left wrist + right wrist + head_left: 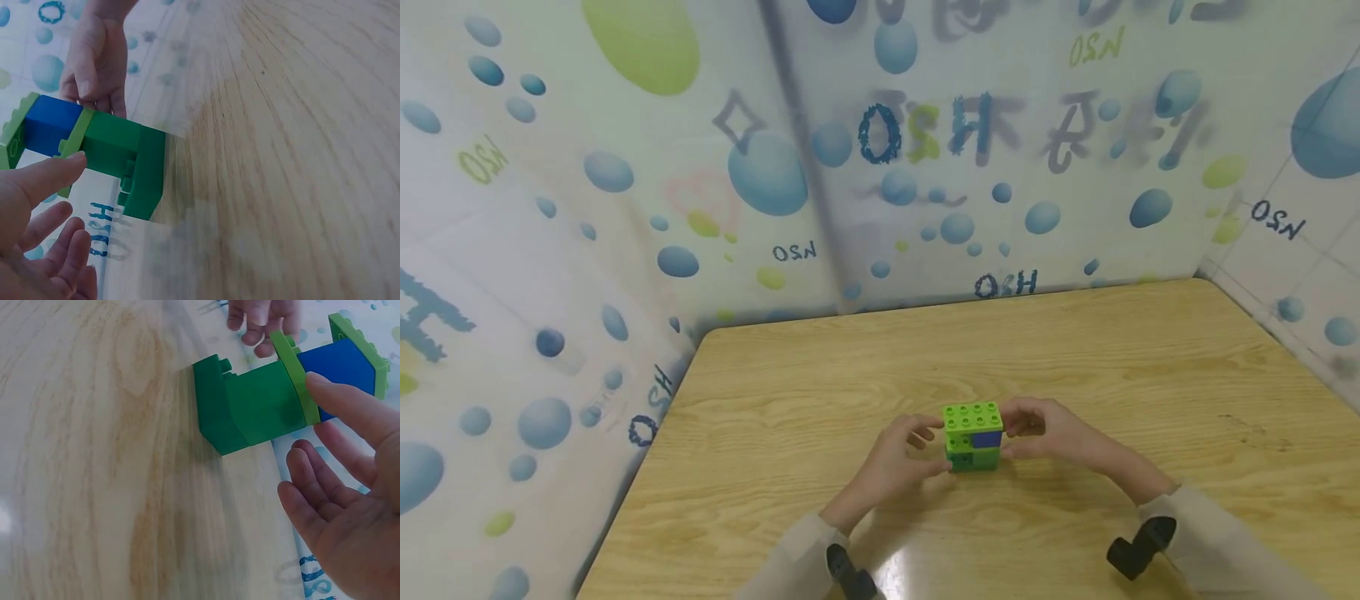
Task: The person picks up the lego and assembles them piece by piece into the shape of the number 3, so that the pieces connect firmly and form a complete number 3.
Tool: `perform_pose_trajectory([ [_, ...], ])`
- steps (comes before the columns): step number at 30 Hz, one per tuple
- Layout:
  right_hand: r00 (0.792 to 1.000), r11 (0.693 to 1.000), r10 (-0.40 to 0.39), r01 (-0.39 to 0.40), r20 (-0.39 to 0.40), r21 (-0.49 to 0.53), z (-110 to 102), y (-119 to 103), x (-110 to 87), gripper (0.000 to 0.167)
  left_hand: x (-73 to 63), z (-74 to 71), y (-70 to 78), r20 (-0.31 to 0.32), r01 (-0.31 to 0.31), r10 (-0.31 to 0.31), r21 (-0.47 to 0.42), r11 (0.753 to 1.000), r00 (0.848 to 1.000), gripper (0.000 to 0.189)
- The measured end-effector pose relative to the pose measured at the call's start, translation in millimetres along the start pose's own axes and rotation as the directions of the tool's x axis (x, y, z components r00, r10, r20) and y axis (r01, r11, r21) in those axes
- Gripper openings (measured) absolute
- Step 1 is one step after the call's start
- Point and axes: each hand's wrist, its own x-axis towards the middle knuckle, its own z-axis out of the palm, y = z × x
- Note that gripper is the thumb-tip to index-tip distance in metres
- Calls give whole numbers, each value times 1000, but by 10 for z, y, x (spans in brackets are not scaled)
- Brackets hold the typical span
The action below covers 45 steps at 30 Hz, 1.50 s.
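Observation:
A stack of toy building blocks [973,437] stands upright on the wooden table between both hands. From the bottom it has a dark green base [211,406], a green block [265,400], a thin lime plate [296,381], a blue block [342,365] and a studded lime top [973,415]. At its left side is my left hand [901,454], fingers loosely bent and fingertips close to the stack. My right hand [1048,432] is at the right side, likewise relaxed, with thumb and forefinger near the blocks. Whether any fingertip touches them, I cannot tell.
The pale wooden tabletop [820,375] extends around the stack. White sheeting [917,208] with blue and green drops and lettering rises behind the table's back edge and along both sides. Each sleeve carries a black wrist camera [1142,546].

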Motion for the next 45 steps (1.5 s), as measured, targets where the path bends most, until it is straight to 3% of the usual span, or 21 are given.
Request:
perform_pose_trajectory([
  [11, 999, 999, -9, 11, -47, 44, 50, 52, 1, 42, -2, 21, 105, -62, -55, 54, -3, 999, 997, 42],
  [23, 994, 997, 53, -48, -98, 55, 70, 60, 24, 41, 67, 19, 58, -90, -42, 41, -14, 999, 995, 35],
  [31, 988, 997, 71, -65, -137, 52, 67, 49, 77, 37, 133, -11, 57, -102, -66, 64, -17, 998, 993, 32],
  [45, 966, 988, 148, -136, -210, 68, 49, 69, 163, 47, 229, -50, 20, -104, -43, 42, -9, 999, 994, 30],
])
